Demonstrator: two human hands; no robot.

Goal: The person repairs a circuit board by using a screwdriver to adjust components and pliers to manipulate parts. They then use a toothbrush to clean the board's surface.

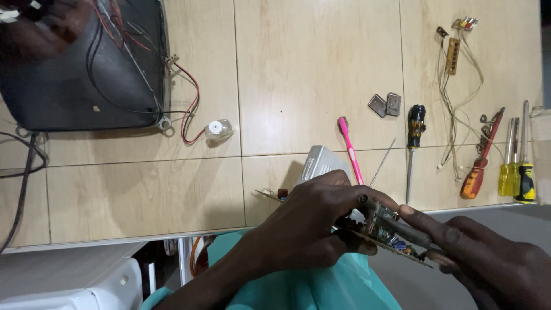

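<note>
Left hand point(313, 221) and right hand point(488, 252) gripping circuit board point(383, 229), screwdrivers point(414, 138) on tiled floor point(310, 69)

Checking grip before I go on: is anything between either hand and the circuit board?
Nothing visible. The left hand grips the circuit board directly, and the right hand has fingertips on its other end. The screwdrivers lie apart on the tiled floor.
</note>
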